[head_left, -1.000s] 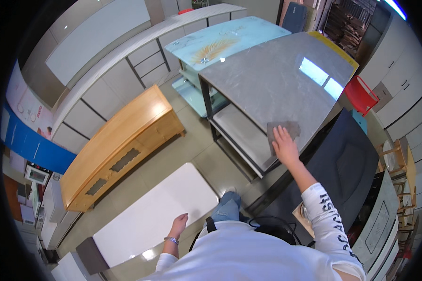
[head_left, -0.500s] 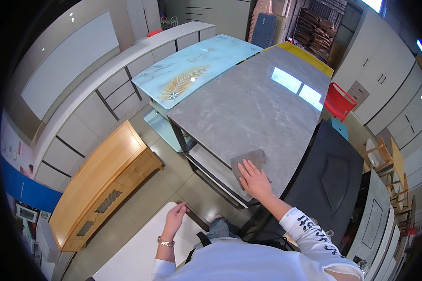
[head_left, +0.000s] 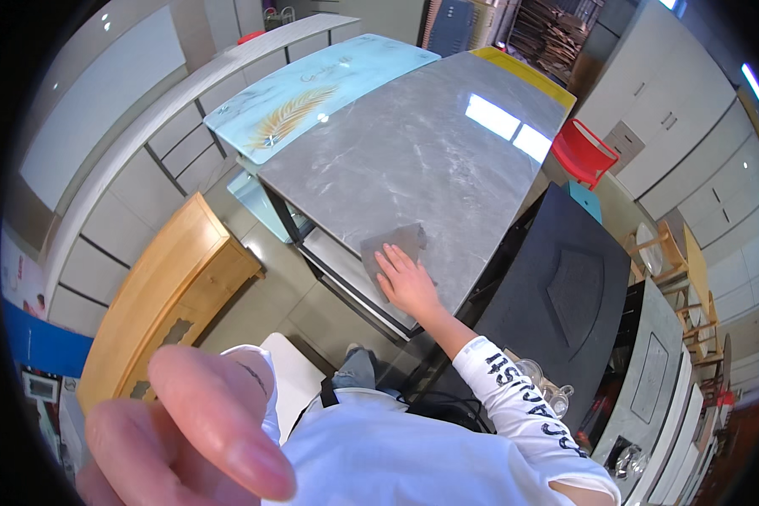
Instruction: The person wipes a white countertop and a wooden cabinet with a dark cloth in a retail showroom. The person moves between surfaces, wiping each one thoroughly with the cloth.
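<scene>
My right hand (head_left: 409, 282) lies flat, fingers stretched out, on a grey-brown cloth (head_left: 409, 238). The cloth rests on the near end of a glossy grey marble-patterned tabletop (head_left: 388, 160), close to its front edge. Part of the cloth is hidden beneath my palm and fingers. Large and close at the lower left, my left hand (head_left: 185, 426) is raised in front of the camera. Its fingers are loosely bent and apart, with nothing visible in them.
A light-blue glass table (head_left: 304, 97) with a gold leaf print adjoins the far left side. A wooden cabinet (head_left: 164, 287) stands left, a black tabletop (head_left: 557, 278) right. Beyond are a red chair (head_left: 584, 153) and a white table (head_left: 291, 367) stands near my legs.
My left hand has risen from beside the white table to close before the camera. The whole view has shifted; my right hand remains flat on the cloth near the table's front edge.
</scene>
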The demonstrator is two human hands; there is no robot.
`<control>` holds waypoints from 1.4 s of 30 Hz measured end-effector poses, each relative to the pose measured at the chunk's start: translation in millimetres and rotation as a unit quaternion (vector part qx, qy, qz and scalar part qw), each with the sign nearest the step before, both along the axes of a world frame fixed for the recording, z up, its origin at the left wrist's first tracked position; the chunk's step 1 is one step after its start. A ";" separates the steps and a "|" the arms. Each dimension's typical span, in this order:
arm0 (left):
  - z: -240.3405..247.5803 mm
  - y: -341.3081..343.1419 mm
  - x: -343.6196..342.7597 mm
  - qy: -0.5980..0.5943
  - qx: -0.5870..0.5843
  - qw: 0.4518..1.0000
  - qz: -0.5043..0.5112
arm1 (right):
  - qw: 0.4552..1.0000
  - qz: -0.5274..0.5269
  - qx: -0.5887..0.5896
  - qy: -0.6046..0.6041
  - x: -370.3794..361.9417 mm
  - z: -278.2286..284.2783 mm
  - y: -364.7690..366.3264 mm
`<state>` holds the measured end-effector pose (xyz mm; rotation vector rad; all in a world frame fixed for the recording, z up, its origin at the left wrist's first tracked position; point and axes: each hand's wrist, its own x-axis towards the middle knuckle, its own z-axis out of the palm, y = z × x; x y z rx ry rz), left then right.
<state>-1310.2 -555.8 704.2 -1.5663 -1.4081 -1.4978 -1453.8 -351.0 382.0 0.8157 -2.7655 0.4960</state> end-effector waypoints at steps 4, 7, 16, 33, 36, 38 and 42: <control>6.9 -0.1 -9.4 -0.017 -0.031 0.999 -0.013 | 1.000 0.001 0.000 0.008 -0.3 -7.5 3.5; 10.6 -10.4 -43.9 -0.020 -0.070 0.996 -0.055 | 1.000 0.003 0.007 0.017 -2.2 -3.3 6.4; 6.5 -80.1 -188.2 0.072 -0.039 0.991 -0.110 | 0.995 0.012 0.044 -0.084 -2.5 23.8 -6.6; 12.1 -165.2 -279.4 0.063 -0.006 0.988 -0.142 | 0.982 0.013 0.095 -0.164 -12.0 21.0 -0.1; 3.1 -152.9 -256.9 -0.002 0.036 0.996 -0.078 | 0.977 0.053 0.136 -0.152 -29.4 36.7 -6.2; -24.3 -133.2 -272.2 -0.014 0.057 0.995 -0.078 | 0.974 0.028 0.179 -0.136 -44.6 29.8 -1.6; -55.9 -134.9 -240.2 -0.094 -0.062 0.992 0.060 | 0.984 0.105 0.126 -0.067 -90.2 25.7 -67.6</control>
